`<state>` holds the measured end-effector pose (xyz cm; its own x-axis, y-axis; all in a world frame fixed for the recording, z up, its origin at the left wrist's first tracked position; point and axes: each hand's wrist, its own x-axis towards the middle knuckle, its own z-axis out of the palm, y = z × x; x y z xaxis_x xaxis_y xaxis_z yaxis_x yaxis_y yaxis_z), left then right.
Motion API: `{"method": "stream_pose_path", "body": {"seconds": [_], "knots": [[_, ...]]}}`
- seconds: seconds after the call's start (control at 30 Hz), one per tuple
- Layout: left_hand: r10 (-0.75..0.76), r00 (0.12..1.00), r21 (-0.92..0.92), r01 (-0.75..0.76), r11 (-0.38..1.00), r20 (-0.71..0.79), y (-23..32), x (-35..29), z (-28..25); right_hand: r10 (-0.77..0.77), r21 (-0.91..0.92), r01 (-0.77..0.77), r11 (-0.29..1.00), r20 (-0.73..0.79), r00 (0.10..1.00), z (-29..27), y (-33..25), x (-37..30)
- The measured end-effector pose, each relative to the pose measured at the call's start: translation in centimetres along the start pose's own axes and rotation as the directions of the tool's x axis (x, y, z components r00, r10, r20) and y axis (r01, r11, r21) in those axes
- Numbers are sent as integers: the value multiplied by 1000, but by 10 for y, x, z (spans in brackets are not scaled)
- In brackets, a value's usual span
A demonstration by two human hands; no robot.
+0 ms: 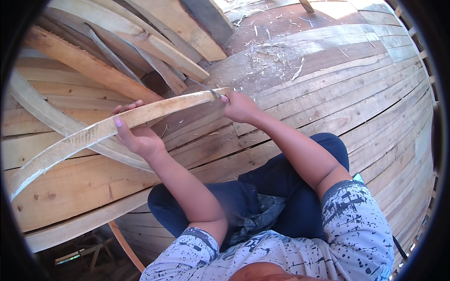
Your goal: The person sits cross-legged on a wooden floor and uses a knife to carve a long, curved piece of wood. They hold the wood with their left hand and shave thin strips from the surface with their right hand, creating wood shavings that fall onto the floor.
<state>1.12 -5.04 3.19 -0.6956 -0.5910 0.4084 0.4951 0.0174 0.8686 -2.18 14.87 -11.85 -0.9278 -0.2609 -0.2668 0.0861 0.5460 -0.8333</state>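
Observation:
A long, pale wooden strip, seemingly curved, reaches from the far left to just in front of my right hand. My left hand grips it partway along, thumb on the near face and fingers behind the upper edge. Closed at the strip's right end, my right hand holds a knife. Its thin, dark blade points up and left and lies across the strip near that end. The handle is mostly hidden in my fist.
Beyond the strip, several boards lean at the upper left. A second curved strip passes beneath the first. Wood shavings litter the plank floor. My crossed legs are close below my hands. At the lower left, a dark gap opens past the planks.

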Motion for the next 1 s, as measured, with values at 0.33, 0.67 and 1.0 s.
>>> {"method": "stream_pose_path", "body": {"seconds": [0.33,0.67,1.0], "knots": [[149,933,-49,-174,984,-327,25,-2,7,61,129,-78,989,127,990,-20,-6,2],[302,912,64,-296,953,-277,20,-24,41,-373,82,398,914,-221,901,-5,-62,-59],[455,890,41,-457,889,39,96,-18,12,-331,-9,353,936,-371,868,0,-65,-71]]}}
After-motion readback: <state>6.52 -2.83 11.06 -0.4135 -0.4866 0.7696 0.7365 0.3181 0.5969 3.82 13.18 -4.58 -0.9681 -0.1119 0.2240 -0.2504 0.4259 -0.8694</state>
